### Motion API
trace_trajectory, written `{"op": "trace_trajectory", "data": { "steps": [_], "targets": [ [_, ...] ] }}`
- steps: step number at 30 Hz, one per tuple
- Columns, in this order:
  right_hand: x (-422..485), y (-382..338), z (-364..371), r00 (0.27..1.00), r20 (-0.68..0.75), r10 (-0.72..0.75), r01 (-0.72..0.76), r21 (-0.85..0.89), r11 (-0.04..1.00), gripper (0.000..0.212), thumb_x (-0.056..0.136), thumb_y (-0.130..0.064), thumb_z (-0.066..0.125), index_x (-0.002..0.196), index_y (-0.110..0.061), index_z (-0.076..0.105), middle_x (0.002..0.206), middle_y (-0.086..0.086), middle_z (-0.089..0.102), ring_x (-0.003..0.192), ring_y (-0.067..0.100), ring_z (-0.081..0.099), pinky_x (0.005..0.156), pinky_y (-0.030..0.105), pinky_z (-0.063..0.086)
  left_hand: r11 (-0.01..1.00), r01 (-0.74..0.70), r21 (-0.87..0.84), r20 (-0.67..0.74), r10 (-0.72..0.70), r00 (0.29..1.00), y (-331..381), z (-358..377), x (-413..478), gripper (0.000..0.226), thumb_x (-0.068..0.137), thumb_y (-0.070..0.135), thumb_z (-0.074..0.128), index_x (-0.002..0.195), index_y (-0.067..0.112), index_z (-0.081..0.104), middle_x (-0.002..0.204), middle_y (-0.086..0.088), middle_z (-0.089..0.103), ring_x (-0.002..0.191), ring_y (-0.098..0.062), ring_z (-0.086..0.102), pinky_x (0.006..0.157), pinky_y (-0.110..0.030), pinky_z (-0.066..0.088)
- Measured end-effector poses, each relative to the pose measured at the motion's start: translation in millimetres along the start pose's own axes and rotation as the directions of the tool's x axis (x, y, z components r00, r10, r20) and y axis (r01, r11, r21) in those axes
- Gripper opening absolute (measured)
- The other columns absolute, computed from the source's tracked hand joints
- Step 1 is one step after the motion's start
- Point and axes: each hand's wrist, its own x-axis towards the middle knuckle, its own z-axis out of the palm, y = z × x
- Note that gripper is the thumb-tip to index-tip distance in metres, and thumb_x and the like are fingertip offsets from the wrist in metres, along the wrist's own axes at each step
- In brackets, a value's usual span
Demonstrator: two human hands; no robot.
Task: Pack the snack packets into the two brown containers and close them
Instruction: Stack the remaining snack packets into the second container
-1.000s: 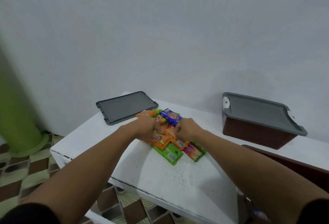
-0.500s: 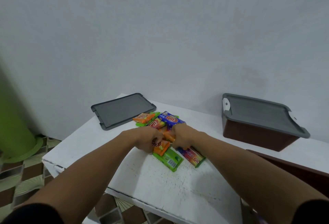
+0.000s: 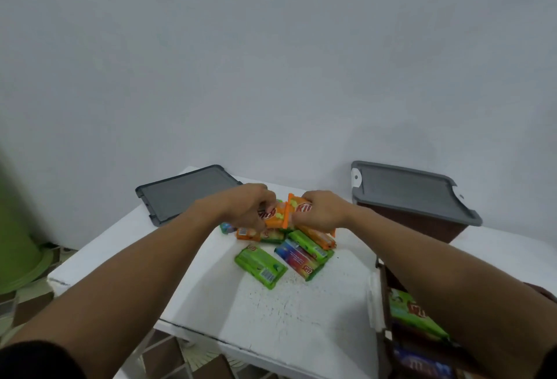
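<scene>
My left hand point(image 3: 247, 208) has its fingers point(image 3: 266, 198) curled round an orange plastic snack packet point(image 3: 272, 218). My right hand point(image 3: 321, 213) grips a second orange snack packet point(image 3: 301, 207). The two packets touch, held just above the pile of snack packets point(image 3: 310, 246) on the white desk point(image 3: 271, 312). In that pile, a green flat packet point(image 3: 260, 268) lies nearest me, just beside a rainbow-striped packet point(image 3: 297, 261).

At the far right stands a closed brown plastic container point(image 3: 428, 229) with its grey lid point(image 3: 407, 192) on; what it holds I cannot tell. An open brown container point(image 3: 386, 318) sits at the desk's right edge, partly under my right forearm. It holds a green wrapped packet point(image 3: 413, 315) and a dark blue packet point(image 3: 422, 366). A loose grey lid point(image 3: 184, 193) lies flat at the desk's far left.
</scene>
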Motion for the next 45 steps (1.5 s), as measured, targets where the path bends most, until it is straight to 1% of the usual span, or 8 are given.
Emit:
{"op": "trace_trajectory", "data": {
  "steps": [3, 8, 14, 17, 24, 31, 37, 45],
  "targets": [
    [-23.9, 20.7, -24.1, 0.999, -0.022, -0.026, 0.025, -0.035, 0.999, 0.070, 0.069, -0.054, 0.081, 0.124, -0.026, 0.050, 0.108, -0.002, 0.065, 0.093, 0.016, 0.063, 0.080, 0.035, 0.055, 0.998, -0.058, 0.026, -0.054, 0.059, 0.997, 29.9, -11.6, 10.8, 0.035, 0.074, 0.038, 0.081, 0.092, 0.031, 0.052, 0.099, 0.008, 0.048, 0.087, -0.016, 0.050, 0.069, -0.033, 0.040],
    [-73.1, 70.1, -60.0, 0.994, -0.102, -0.027, 0.017, -0.091, 0.996, 0.063, 0.066, -0.051, 0.085, 0.116, -0.027, 0.056, 0.101, -0.004, 0.065, 0.086, 0.013, 0.062, 0.075, 0.032, 0.051, 0.987, -0.119, 0.110, -0.056, 0.126, 0.991, 102.4, -17.0, 34.4, 0.031, 0.081, 0.043, 0.075, 0.099, 0.030, 0.054, 0.103, 0.007, 0.049, 0.092, -0.017, 0.050, 0.088, -0.042, 0.036],
    [-140.7, 132.0, -86.5, 0.994, -0.112, 0.006, -0.017, -0.098, 0.995, 0.052, 0.066, -0.050, 0.086, 0.104, -0.023, 0.064, 0.088, -0.008, 0.063, 0.082, 0.015, 0.061, 0.068, 0.031, 0.049, 0.978, -0.184, 0.098, -0.066, 0.191, 0.979, 189.4, -4.8, 54.7, 0.034, 0.077, 0.045, 0.077, 0.096, 0.032, 0.052, 0.101, 0.007, 0.050, 0.093, -0.018, 0.049, 0.086, -0.039, 0.033],
    [-170.0, 158.2, -88.9, 0.998, -0.050, 0.048, -0.053, -0.117, 0.992, 0.057, 0.062, -0.056, 0.086, 0.105, -0.029, 0.061, 0.093, -0.006, 0.066, 0.085, 0.018, 0.063, 0.074, 0.037, 0.056, 0.970, -0.228, 0.089, -0.009, 0.230, 0.973, 227.1, 1.6, 57.0, 0.037, 0.075, 0.048, 0.079, 0.095, 0.032, 0.052, 0.102, 0.007, 0.050, 0.093, -0.016, 0.049, 0.080, -0.037, 0.036],
    [-231.2, 187.5, -77.7, 0.966, 0.242, 0.087, -0.048, -0.163, 0.985, 0.052, 0.063, -0.058, 0.086, 0.103, -0.029, 0.069, 0.093, -0.012, 0.071, 0.083, 0.005, 0.066, 0.072, 0.025, 0.053, 0.946, -0.323, 0.015, 0.269, 0.307, 0.913, 297.2, 27.1, 53.9, 0.039, 0.072, 0.039, 0.085, 0.095, 0.028, 0.055, 0.105, 0.007, 0.048, 0.095, -0.015, 0.051, 0.078, -0.037, 0.049],
    [-250.3, 201.6, -33.0, 0.898, 0.423, 0.119, -0.027, -0.215, 0.976, 0.052, 0.067, -0.057, 0.084, 0.106, -0.030, 0.061, 0.101, -0.010, 0.065, 0.091, 0.011, 0.062, 0.070, 0.023, 0.048, 0.944, -0.331, 0.013, 0.480, 0.284, 0.830, 318.9, 66.6, 47.8, 0.035, 0.076, 0.042, 0.083, 0.097, 0.029, 0.058, 0.107, 0.010, 0.048, 0.097, -0.015, 0.051, 0.081, -0.038, 0.053],
    [-254.3, 200.2, -13.8, 0.904, 0.407, 0.128, -0.018, -0.264, 0.964, 0.049, 0.071, -0.051, 0.084, 0.105, -0.028, 0.058, 0.102, -0.006, 0.064, 0.087, 0.013, 0.063, 0.064, 0.022, 0.045, 0.941, -0.337, 0.021, 0.521, 0.277, 0.807, 317.8, 90.5, 43.2, 0.025, 0.079, 0.032, 0.082, 0.094, 0.023, 0.064, 0.107, 0.005, 0.049, 0.094, -0.017, 0.052, 0.075, -0.034, 0.050],
    [-255.6, 206.5, 18.6, 0.887, 0.438, 0.146, -0.006, -0.306, 0.952, 0.047, 0.082, -0.038, 0.076, 0.126, -0.026, 0.066, 0.107, -0.001, 0.070, 0.090, 0.016, 0.068, 0.081, 0.032, 0.061, 0.919, -0.392, 0.046, 0.573, 0.298, 0.764, 322.5, 110.2, 40.0, 0.006, 0.087, 0.010, 0.067, 0.089, 0.016, 0.066, 0.105, -0.009, 0.062, 0.087, -0.023, 0.056, 0.068, -0.032, 0.047]
  ]
}}
